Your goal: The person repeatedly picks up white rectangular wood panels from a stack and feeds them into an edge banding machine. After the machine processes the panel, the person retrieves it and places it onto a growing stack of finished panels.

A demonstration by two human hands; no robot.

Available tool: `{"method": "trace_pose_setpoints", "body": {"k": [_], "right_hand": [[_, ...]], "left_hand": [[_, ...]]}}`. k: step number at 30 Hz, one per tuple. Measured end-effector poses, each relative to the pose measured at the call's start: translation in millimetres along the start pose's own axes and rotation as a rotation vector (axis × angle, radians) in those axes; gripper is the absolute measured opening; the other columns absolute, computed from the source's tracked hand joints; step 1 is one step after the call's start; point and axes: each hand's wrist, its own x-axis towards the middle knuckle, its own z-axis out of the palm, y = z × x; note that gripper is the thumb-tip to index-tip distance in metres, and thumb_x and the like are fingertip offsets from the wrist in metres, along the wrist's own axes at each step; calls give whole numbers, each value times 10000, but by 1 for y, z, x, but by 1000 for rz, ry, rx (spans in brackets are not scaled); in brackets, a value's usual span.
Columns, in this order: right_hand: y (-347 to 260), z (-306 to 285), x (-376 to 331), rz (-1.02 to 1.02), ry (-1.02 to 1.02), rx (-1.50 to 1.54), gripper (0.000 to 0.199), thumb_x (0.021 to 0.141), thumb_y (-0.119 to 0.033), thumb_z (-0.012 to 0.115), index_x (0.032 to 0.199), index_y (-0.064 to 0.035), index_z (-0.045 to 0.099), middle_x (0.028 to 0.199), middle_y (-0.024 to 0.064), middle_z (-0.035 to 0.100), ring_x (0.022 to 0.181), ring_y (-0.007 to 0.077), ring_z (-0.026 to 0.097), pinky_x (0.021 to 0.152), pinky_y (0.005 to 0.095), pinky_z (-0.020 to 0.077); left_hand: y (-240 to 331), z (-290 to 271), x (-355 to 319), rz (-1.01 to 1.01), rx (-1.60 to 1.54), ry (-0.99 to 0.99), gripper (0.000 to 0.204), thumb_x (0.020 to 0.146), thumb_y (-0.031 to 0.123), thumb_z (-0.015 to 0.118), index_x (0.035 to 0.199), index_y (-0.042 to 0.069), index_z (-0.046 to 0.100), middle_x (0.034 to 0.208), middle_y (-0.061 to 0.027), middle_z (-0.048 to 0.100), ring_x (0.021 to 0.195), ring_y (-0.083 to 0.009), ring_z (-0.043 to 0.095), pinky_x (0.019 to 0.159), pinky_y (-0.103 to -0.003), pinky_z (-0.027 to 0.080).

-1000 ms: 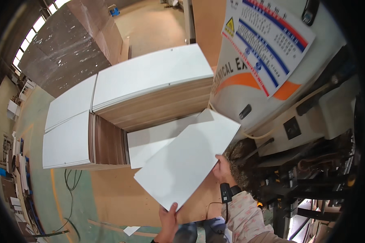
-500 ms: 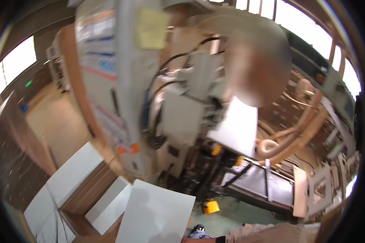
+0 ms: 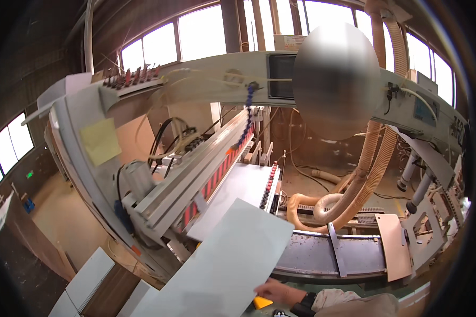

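Toward 6 o'clock in my head view, the white panel [image 3: 225,259] lies at 10 o'clock from the right hand [image 3: 280,293], its long axis running from 7 to 1 o'clock. That hand, the only 1 I see, looks pinched on the panel's right edge; the left is out of view, its state unknown to me. At 9 o'clock, I can read nothing on a yellow sheet [image 3: 100,141]; dark characters mark the machine beam [image 3: 211,87] toward 3.
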Motion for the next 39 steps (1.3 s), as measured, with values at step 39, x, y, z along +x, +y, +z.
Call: {"method": "trace_pose_setpoints", "body": {"k": [39], "right_hand": [[-68,-202,295,-511,832,464,519,957,-375,268,1339,-25,243,1326,155,337,1207,250,327,1027,331,236]], "left_hand": [[58,247,75,264,-92,-53,147,888,157,464,932,43,545,900,-22,552,861,-118,508,779,-282,418]]}}
